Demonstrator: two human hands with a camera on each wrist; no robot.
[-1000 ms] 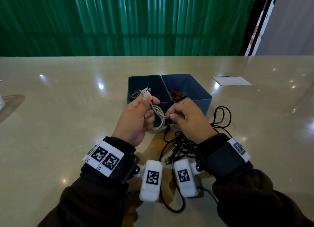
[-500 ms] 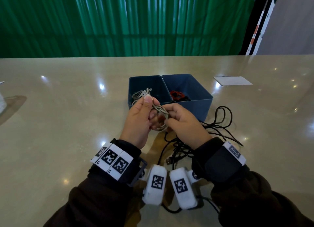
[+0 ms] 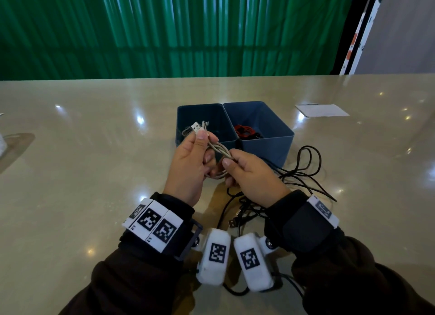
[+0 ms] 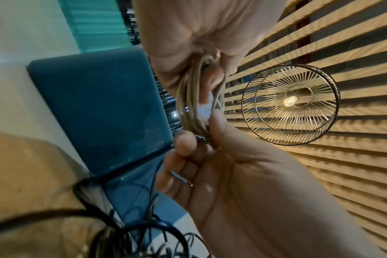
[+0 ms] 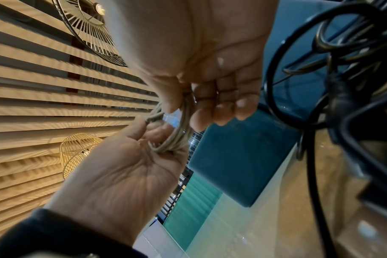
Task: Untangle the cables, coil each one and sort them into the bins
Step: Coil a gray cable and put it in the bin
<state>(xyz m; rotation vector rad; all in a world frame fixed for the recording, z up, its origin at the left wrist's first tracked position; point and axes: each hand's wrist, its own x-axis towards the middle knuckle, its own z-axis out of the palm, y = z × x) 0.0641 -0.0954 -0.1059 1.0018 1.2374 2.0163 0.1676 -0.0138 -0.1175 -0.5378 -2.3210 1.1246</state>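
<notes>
A beige cable (image 3: 220,151), wound into a small coil, hangs between my two hands just in front of the bins. My left hand (image 3: 200,147) grips the coil's left side, and the USB plug (image 3: 195,127) sticks up past its thumb. My right hand (image 3: 231,160) pinches the coil's right side between thumb and fingers. The left wrist view shows the coil (image 4: 188,104) held from both ends, and so does the right wrist view (image 5: 177,137). The left blue bin (image 3: 202,113) holds a grey cable (image 3: 187,132). In the right blue bin (image 3: 266,150) lies a red cable (image 3: 244,131).
A tangle of black cables (image 3: 303,171) lies on the beige table to the right of the bins and under my wrists, with loose USB plugs (image 3: 233,223). A white sheet of paper (image 3: 321,109) lies at the far right. A green curtain stands behind the table.
My hands have come closer together. The loose length of beige cable between them has been gathered into the coil, which both hands now hold.
</notes>
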